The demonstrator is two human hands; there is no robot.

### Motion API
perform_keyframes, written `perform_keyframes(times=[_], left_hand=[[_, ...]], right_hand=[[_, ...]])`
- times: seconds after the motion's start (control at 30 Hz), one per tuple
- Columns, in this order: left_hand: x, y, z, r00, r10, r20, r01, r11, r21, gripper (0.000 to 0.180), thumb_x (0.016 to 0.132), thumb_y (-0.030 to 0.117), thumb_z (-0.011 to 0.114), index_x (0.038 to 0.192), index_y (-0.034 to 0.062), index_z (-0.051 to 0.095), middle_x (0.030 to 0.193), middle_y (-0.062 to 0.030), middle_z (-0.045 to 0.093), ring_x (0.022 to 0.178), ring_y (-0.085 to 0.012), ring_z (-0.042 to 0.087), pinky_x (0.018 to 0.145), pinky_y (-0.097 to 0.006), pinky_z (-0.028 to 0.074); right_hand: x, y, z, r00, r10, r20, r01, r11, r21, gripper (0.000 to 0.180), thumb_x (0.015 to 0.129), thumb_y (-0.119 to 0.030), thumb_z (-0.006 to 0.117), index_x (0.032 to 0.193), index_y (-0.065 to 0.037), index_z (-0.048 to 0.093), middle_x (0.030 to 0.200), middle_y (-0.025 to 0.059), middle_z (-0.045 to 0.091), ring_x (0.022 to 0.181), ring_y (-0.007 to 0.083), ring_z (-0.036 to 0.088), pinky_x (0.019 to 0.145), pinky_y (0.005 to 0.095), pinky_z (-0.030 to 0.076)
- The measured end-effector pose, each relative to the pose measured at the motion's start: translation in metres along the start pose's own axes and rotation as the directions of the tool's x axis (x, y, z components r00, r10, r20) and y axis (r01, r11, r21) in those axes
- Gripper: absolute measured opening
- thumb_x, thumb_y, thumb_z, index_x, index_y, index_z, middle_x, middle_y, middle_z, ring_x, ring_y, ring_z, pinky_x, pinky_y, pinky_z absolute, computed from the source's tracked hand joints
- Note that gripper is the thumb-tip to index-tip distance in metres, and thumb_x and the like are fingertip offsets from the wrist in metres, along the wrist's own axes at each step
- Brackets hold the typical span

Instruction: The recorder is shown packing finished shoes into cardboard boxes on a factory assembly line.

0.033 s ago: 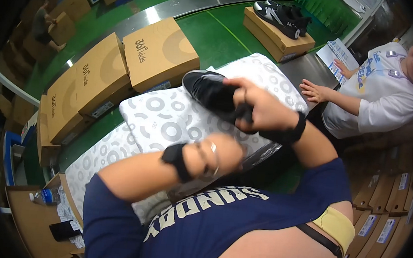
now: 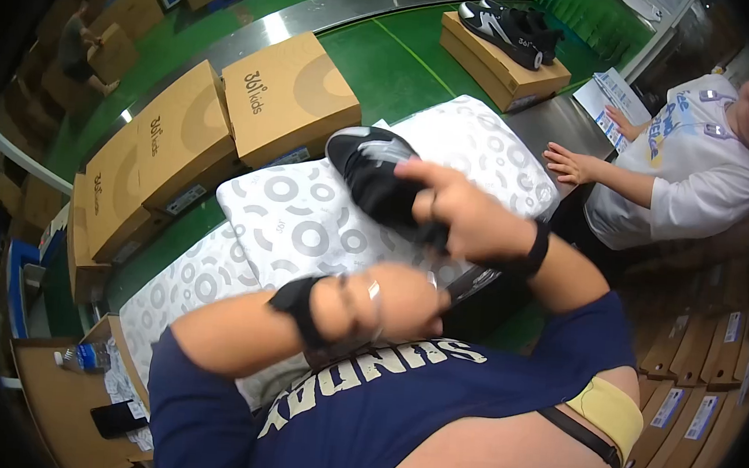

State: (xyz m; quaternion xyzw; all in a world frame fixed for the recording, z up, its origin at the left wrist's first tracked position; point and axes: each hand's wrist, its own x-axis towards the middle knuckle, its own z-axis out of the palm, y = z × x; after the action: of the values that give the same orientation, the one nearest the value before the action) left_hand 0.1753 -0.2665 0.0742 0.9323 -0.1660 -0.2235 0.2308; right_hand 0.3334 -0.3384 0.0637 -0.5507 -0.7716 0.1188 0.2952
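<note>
My right hand (image 2: pixel 475 214) grips a black sneaker (image 2: pixel 377 174) with a grey toe, its index finger stretched along the upper and the other fingers closed at the heel end. The shoe is above a stack of white wrapping paper (image 2: pixel 301 219) printed with grey rings. My left hand (image 2: pixel 397 303) is near my shirt, below the shoe and apart from its visible part. It is smeared by motion and its fingers are mostly hidden, so its grip does not show. Black bands circle both wrists.
Brown shoe boxes (image 2: pixel 288 100) line the far left of the green conveyor (image 2: pixel 397 60). Farther right, black sneakers (image 2: pixel 505 33) top another box (image 2: pixel 493 72). A co-worker (image 2: pixel 688 162) stands at right, one hand by the paper. A carton (image 2: pixel 54 394) sits lower left; boxes (image 2: pixel 685 426) stack lower right.
My left hand has dropped slightly toward my body. My right hand has shifted a little lower, and the sneaker has turned so that more of its upper shows.
</note>
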Motion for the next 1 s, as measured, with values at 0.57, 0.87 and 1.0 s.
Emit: perform_keyframes(times=[0.57, 0.87, 1.0], left_hand=[[-0.102, -0.044, 0.069, 0.524, -0.505, -0.685, 0.494, 0.836, -0.238, 0.056, 0.066, 0.030, 0.067, 0.113, 0.0053, 0.051, 0.130, -0.0234, 0.036, 0.124, -0.0441, 0.023, 0.102, -0.054, 0.012], [-0.115, -0.040, 0.039, 0.668, -0.546, -0.506, 0.567, 0.813, -0.129, 0.067, 0.070, 0.037, 0.065, 0.125, 0.0059, 0.041, 0.130, -0.0227, 0.036, 0.124, -0.0421, 0.027, 0.102, -0.052, 0.015], [-0.111, -0.022, -0.004, 0.519, -0.700, -0.490, -0.359, 0.342, -0.869, 0.091, 0.077, 0.049, 0.058, 0.139, 0.0111, 0.003, 0.135, -0.0204, 0.029, 0.125, -0.0331, 0.028, 0.099, -0.046, 0.022]], right_hand=[[-0.128, 0.101, 0.055, 0.519, 0.615, -0.594, -0.849, 0.449, -0.278, 0.029, 0.081, -0.012, 0.052, 0.107, 0.000, 0.057, 0.113, 0.0178, 0.054, 0.111, 0.0276, 0.047, 0.098, 0.0375, 0.031], [-0.054, 0.022, 0.009, 0.809, 0.242, -0.536, -0.558, 0.602, -0.571, 0.007, 0.068, -0.005, 0.058, 0.075, -0.006, 0.057, 0.065, 0.0096, 0.057, 0.065, 0.0272, 0.057, 0.061, 0.0362, 0.044], [-0.002, -0.104, 0.014, 0.959, -0.252, -0.128, 0.091, 0.704, -0.704, 0.011, 0.066, -0.012, 0.052, 0.077, -0.012, 0.055, 0.066, -0.0020, 0.049, 0.076, 0.0144, 0.055, 0.088, 0.0375, 0.038]])
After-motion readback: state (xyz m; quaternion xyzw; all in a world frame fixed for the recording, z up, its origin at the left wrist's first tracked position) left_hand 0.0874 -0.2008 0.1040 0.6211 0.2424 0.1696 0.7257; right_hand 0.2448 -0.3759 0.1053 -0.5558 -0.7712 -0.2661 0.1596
